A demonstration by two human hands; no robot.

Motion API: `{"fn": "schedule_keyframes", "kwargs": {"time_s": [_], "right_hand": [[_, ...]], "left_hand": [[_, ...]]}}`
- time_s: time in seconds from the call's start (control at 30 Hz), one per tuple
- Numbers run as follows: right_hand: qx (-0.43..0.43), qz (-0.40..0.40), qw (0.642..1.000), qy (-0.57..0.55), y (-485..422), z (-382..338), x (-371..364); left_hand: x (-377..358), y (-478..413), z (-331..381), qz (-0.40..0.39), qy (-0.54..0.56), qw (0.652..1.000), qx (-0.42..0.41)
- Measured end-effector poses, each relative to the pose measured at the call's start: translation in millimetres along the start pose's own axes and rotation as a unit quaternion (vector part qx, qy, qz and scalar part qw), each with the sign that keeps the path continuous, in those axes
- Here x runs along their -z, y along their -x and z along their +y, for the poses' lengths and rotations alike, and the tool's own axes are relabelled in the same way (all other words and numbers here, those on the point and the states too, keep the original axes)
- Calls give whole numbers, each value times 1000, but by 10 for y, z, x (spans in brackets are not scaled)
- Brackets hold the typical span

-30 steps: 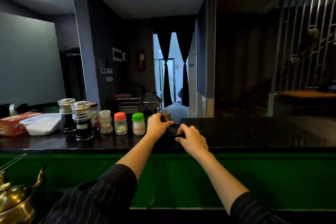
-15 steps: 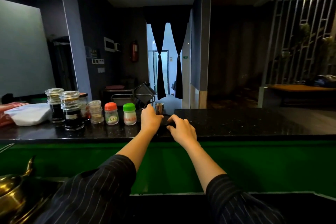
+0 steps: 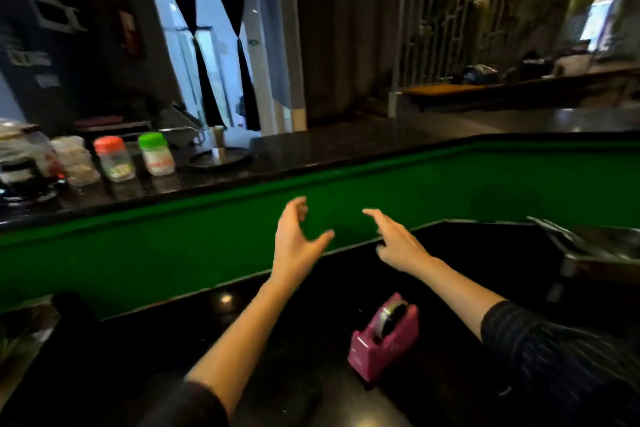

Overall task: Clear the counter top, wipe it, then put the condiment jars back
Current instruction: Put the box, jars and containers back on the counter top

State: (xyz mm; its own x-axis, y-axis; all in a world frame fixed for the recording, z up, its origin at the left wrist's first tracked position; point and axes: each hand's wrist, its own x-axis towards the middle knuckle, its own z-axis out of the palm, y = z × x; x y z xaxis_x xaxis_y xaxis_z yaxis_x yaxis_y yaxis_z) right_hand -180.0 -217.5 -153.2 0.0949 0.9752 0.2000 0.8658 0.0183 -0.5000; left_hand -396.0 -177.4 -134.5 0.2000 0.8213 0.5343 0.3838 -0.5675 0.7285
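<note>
On the black raised counter top [image 3: 346, 146] stand several condiment jars at the left: a green-lidded jar [image 3: 156, 153], an orange-lidded jar [image 3: 114, 158], a clear jar [image 3: 78, 159] and taller dark glass jars [image 3: 24, 163]. A round black tray [image 3: 221, 160] with a small metal cup [image 3: 218, 137] sits right of them. My left hand [image 3: 294, 239] and my right hand [image 3: 394, 241] hang empty with spread fingers in front of the green counter wall [image 3: 173, 236], below the counter top and touching nothing.
A pink tape dispenser [image 3: 384, 334] stands on the lower black worktop [image 3: 311, 340] near my right forearm. A metal pan [image 3: 602, 246] sits at the right edge. The raised counter continues to the right and bends at a corner.
Both hands have let go of the black tray and dropped back below the counter top. The view has swung right and down, showing the lower worktop.
</note>
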Motion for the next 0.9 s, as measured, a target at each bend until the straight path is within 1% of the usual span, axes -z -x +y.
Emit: {"fn": "schedule_keyframes", "kwargs": {"time_s": [0.1,0.13,0.2,0.3,0.37,0.43,0.5,0.57,0.67,0.77,0.87,0.9], "right_hand": [[-104,-143,984,13,413,668,47],[-123,-187,975,7,506,777,31],[-136,-244,960,0,583,939,-81],[-84,-276,957,10,557,1073,-357],[-30,-296,954,18,520,1141,-530],[24,-277,960,27,461,1201,-613],[78,-253,964,33,421,1289,-633],[124,-245,961,26,384,1391,-629],[176,-246,953,10,437,1492,-567],[242,-219,945,7,458,1578,-362],[278,-190,940,-45,404,1596,24],[287,-168,941,-61,355,1610,228]], "left_hand": [[-485,776,-283,-142,0,985,100],[-624,987,-333,-175,-6,977,126],[-878,1268,-419,-210,-24,964,162],[-1139,1442,-465,-239,-78,946,205],[-1261,1512,-461,-236,-110,933,249],[-1352,1533,-412,-197,-136,931,274],[-1411,1568,-330,-160,-153,933,283],[-1447,1603,-242,-124,-155,937,287],[-1479,1706,-101,-99,-146,944,279],[-1460,1656,97,-96,-153,954,239],[-1344,1413,327,-80,-164,968,173],[-1318,1260,438,-74,-170,972,143]]}}
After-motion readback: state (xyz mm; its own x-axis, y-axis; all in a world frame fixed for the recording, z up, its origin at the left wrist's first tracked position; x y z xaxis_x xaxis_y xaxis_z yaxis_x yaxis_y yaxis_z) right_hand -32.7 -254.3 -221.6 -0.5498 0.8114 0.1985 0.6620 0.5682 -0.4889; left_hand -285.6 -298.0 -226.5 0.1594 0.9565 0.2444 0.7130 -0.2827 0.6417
